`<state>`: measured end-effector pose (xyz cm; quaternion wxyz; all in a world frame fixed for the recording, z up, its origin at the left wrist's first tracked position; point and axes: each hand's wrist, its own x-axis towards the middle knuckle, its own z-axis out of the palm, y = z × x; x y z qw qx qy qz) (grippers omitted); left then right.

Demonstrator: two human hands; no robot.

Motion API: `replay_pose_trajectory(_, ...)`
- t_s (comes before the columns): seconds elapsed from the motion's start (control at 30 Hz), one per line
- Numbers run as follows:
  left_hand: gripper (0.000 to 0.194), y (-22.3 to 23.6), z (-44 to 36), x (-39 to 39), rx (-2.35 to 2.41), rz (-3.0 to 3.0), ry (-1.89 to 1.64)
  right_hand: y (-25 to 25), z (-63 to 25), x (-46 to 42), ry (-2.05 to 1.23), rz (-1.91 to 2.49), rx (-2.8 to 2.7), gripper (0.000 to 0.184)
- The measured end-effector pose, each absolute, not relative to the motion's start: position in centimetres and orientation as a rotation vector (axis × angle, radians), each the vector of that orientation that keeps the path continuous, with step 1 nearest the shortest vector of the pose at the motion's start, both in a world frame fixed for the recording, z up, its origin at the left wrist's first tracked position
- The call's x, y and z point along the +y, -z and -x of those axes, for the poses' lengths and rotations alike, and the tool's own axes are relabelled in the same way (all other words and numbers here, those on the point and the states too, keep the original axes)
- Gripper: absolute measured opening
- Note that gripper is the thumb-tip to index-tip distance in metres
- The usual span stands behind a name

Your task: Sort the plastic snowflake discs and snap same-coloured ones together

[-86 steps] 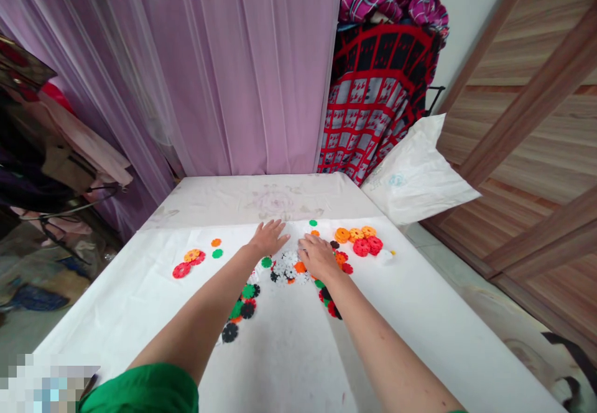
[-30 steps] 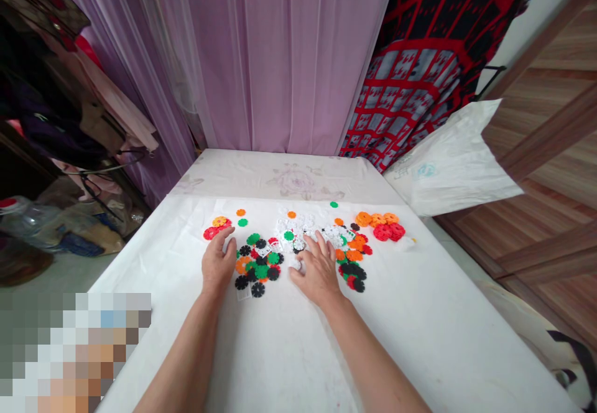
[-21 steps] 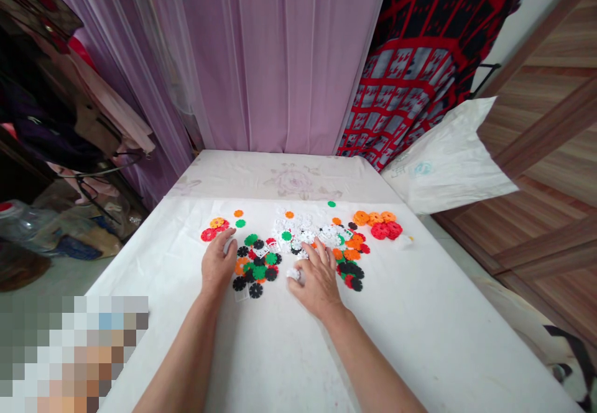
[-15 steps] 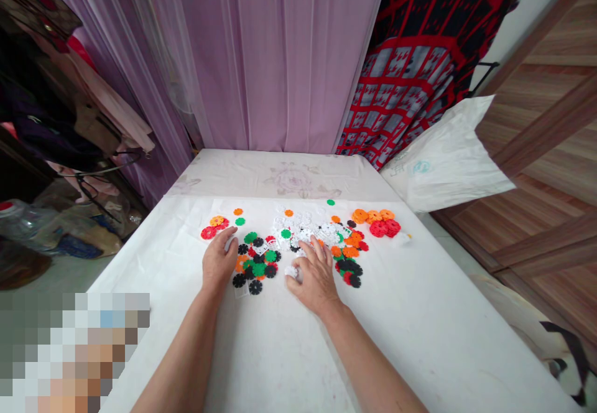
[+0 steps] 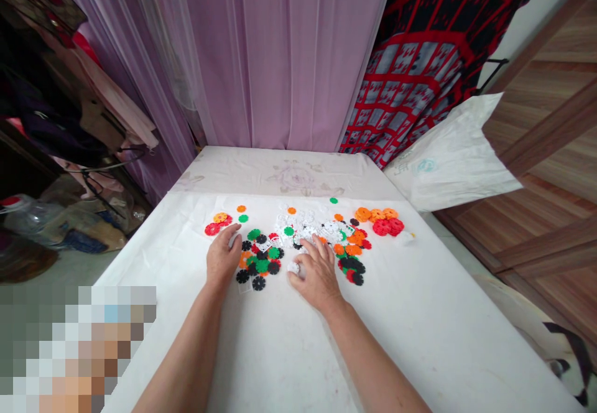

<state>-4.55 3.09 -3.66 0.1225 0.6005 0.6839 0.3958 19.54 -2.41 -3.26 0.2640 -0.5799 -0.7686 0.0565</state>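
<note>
Between the thumb and index finger of my right hand [image 5: 319,274] is a white snowflake disc [image 5: 293,267]; whether more than one is stacked there I cannot tell. The other fingers of that hand reach over the near edge of a heap of white snowflake discs [image 5: 305,220]. My left hand [image 5: 224,256] holds nothing, with its thumb apart from its fingers. It rests beside a mixed cluster of green, black, orange and red discs [image 5: 261,265]. A green disc [image 5: 243,218] lies just beyond its fingertips.
Red discs [image 5: 388,227] and orange discs [image 5: 368,214] lie at the right of the white-covered table [image 5: 280,351]. A small red and orange group [image 5: 218,223] lies at the left. A white bag [image 5: 457,158] hangs over the right edge. A purple curtain [image 5: 280,58] stands behind.
The camera view has shifted slightly, so everything appears a little to the right and higher. Both hands keep nearly the same pose, the right still pinching the white disc.
</note>
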Motion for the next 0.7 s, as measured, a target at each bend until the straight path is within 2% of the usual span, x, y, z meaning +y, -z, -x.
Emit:
replay_pose_trajectory(0.17,0.036,3.9,4.5,3.1,2.010,-1.879,-1.088,3.4,-19.6,-2.4,-0.134,1.528,-2.059,0.018)
replay_pose_trajectory(0.4,0.050,3.7,3.1,2.7,1.925,-2.140,-0.643,3.9,-21.7,-1.9,0.039,1.484,-1.817,0.015)
replay_pose_trajectory(0.5,0.065,3.7,3.8,2.5,1.771,-2.229,-0.502,4.0,-22.8,-1.8,0.045,1.477,-1.756,0.017)
replay_pose_trajectory(0.63,0.102,4.1,4.5,1.6,1.641,-2.334,-0.334,4.1,-23.4,-2.0,0.044,1.409,-1.758,0.017)
replay_pose_trajectory(0.7,0.113,4.3,4.2,1.0,1.669,-2.352,-0.277,4.1,-23.2,-2.1,0.047,1.376,-1.773,0.018)
